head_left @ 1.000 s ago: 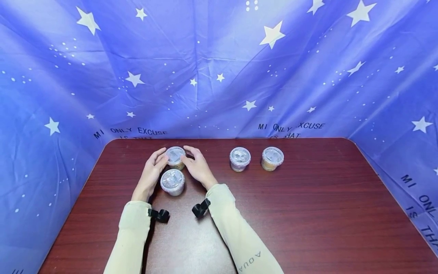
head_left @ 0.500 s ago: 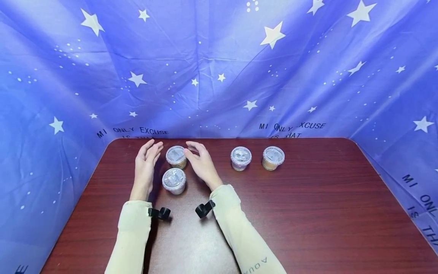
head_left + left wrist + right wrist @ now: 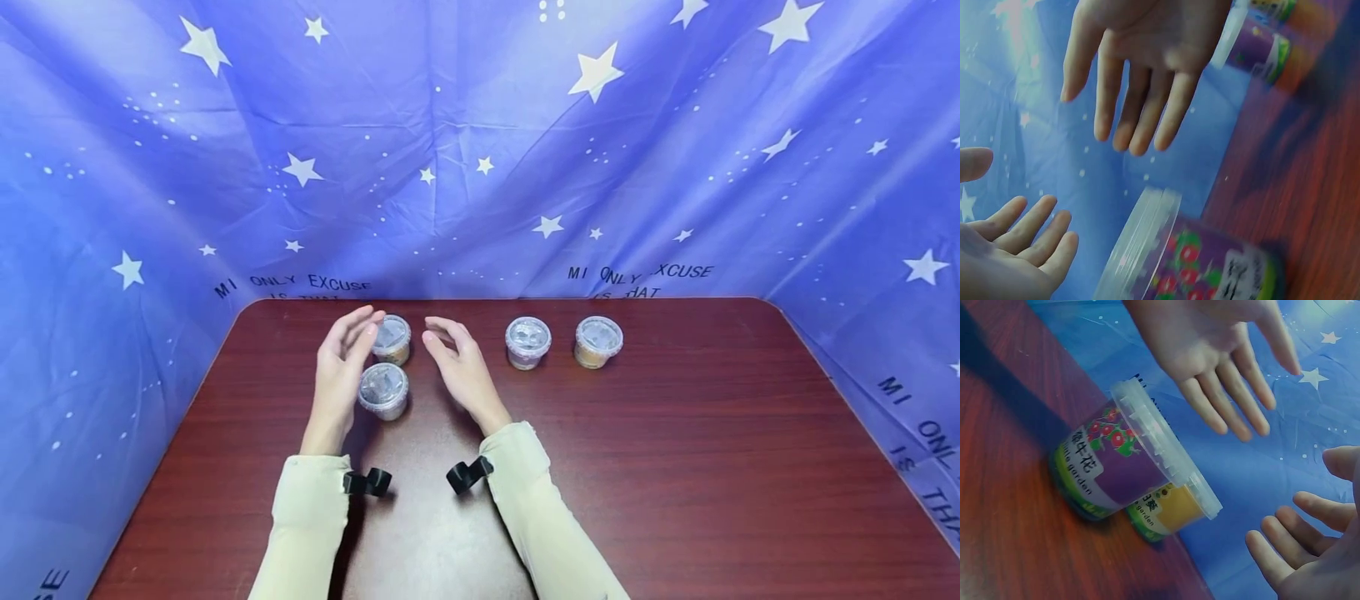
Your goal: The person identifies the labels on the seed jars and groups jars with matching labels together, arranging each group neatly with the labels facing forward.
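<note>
Two lidded plastic tubs stand upright on the left of the table. The front one is a purple-labelled tub with red flowers printed on it. Behind it stands an orange-labelled tub, partly covered by the purple one in the right wrist view. My left hand is left of the pair, its fingertips overlapping the rear tub's lid in the head view. To the right, my right hand is apart from the tubs, palm facing inward. Fingers of both hands are loosely extended and hold nothing.
Farther right stand another purple-labelled tub and another orange-labelled tub, side by side. They rest on the reddish-brown table. A blue star-printed cloth hangs behind and around the table.
Both hands have left the sides of the rear left tub. My right hand has drawn away to the right; my left went left, then came back closer. The tubs stay in place.
</note>
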`<state>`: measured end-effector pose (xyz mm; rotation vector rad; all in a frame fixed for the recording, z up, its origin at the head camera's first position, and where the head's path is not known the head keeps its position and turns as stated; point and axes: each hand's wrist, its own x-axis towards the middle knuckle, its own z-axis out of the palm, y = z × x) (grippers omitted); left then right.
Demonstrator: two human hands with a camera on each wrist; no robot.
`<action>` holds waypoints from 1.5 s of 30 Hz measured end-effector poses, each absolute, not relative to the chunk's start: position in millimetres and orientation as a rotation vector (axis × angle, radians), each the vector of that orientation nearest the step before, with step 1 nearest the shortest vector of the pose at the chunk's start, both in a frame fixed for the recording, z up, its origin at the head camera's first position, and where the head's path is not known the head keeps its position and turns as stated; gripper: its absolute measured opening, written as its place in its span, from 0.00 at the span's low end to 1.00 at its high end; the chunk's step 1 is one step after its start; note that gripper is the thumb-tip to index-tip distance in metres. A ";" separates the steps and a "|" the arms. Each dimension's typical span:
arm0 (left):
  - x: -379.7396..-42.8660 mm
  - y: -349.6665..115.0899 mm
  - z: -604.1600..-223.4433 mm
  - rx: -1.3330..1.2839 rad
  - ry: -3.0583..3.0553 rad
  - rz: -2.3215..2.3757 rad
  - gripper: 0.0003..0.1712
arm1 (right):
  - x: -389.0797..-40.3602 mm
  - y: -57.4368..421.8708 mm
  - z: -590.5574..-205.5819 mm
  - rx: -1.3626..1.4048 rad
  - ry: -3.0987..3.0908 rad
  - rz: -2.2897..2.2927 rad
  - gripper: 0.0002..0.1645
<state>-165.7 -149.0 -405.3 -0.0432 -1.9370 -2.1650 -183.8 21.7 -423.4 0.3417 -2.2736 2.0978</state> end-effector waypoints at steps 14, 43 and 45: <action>-154.4 -115.9 -413.0 -0.199 -2.046 -2.176 0.21 | -173.8 59.5 -425.7 0.345 -2.278 1.982 0.22; -174.4 -54.8 -429.5 -0.258 -2.109 -2.291 0.20 | -170.4 150.5 -416.0 0.157 -2.286 1.822 0.21; -177.3 -51.6 -431.9 -0.263 -2.115 -2.297 0.20 | -169.6 154.4 -417.1 0.131 -2.295 1.792 0.21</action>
